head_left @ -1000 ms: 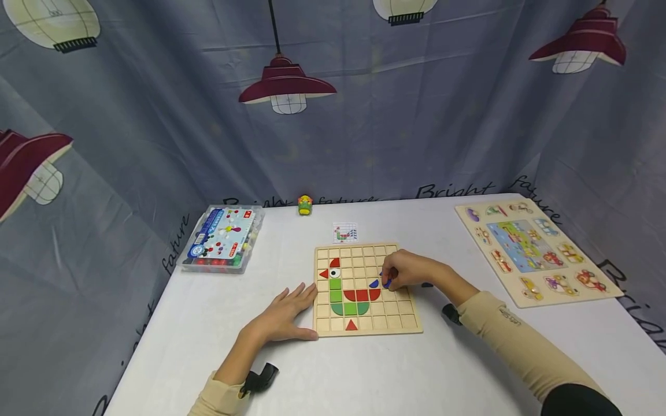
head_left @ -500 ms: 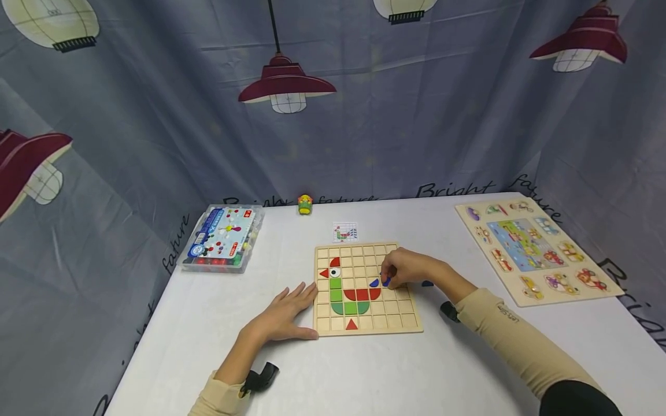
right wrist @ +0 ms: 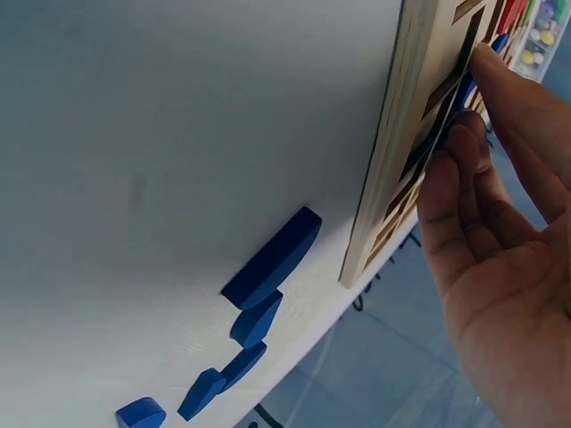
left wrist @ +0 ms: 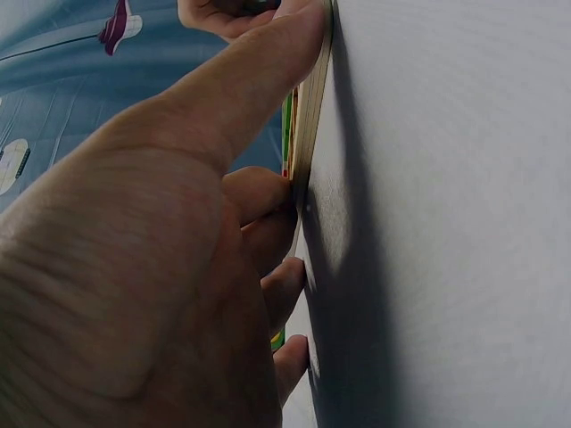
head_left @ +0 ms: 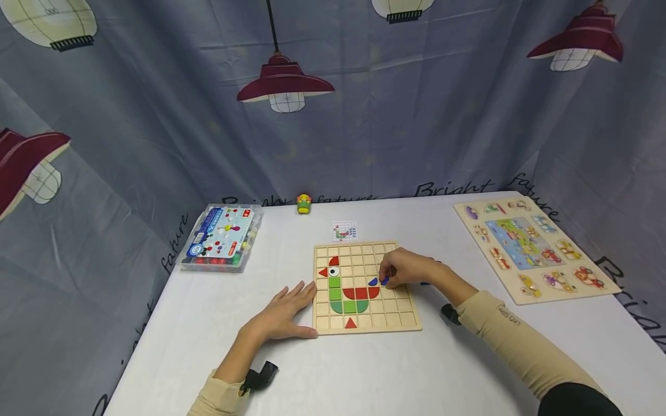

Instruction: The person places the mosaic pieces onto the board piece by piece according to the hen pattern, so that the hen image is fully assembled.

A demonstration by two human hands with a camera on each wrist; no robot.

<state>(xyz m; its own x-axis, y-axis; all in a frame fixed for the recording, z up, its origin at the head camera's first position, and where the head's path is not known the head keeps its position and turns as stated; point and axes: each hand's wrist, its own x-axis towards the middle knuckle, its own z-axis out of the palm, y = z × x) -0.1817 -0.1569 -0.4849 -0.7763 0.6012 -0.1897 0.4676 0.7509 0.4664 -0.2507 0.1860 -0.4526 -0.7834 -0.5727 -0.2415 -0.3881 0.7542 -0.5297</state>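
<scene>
A wooden grid board (head_left: 395, 320) lies on the white table, with red, green and teal pieces and an eye tile (head_left: 334, 271) set in a bird-like figure. My left hand (head_left: 286, 315) rests with spread fingers against the board's left edge, its thumb at the near corner. Over the right part of the grid, my right hand (head_left: 408, 268) pinches a small blue piece (head_left: 384, 281) between thumb and fingertips, low at a cell. The fingers partly hide its shape. Just left of it sits another blue piece (head_left: 373, 282), beside the red row (head_left: 361, 293).
Several loose blue pieces (right wrist: 272, 259) lie on the table right of the board. Behind it is a small pattern card (head_left: 344, 231). A clear plastic case (head_left: 221, 238) stands back left, a toy figure (head_left: 304, 204) at the rear, and a picture puzzle board (head_left: 538, 292) at right.
</scene>
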